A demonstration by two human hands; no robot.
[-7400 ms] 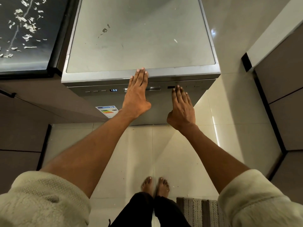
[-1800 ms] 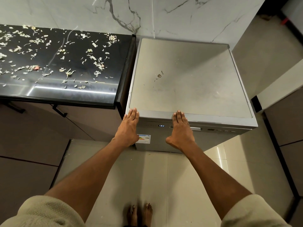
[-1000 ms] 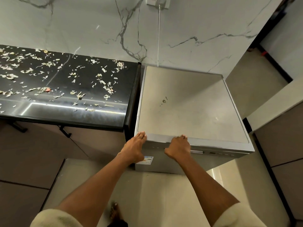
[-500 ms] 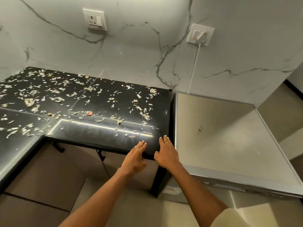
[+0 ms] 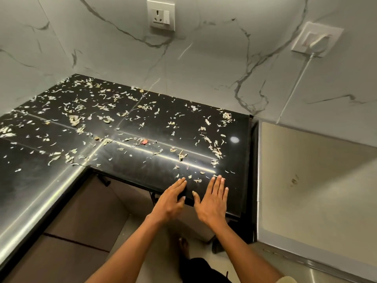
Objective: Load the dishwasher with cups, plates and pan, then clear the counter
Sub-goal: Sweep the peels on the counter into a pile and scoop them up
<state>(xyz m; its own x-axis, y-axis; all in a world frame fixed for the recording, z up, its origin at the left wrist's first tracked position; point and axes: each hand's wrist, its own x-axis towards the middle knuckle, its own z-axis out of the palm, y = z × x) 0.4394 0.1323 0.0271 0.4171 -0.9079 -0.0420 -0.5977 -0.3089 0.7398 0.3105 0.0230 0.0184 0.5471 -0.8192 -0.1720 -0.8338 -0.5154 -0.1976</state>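
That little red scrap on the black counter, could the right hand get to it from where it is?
Probably yes. The right hand lies open at the counter's front edge, and only loose peelings lie between it and the red scrap; it would need a forward-left stretch.

Your left hand (image 5: 170,202) and right hand (image 5: 212,203) are bare, without rings, watch or bracelet, and both forearms are uncovered as far as the frame shows. A cream-coloured sleeve (image 5: 285,279) edge, soft-looking, shows at your right arm in the bottom corner. Below, you wear dark black trousers (image 5: 201,271), and one bare foot (image 5: 183,247) shows on the floor.
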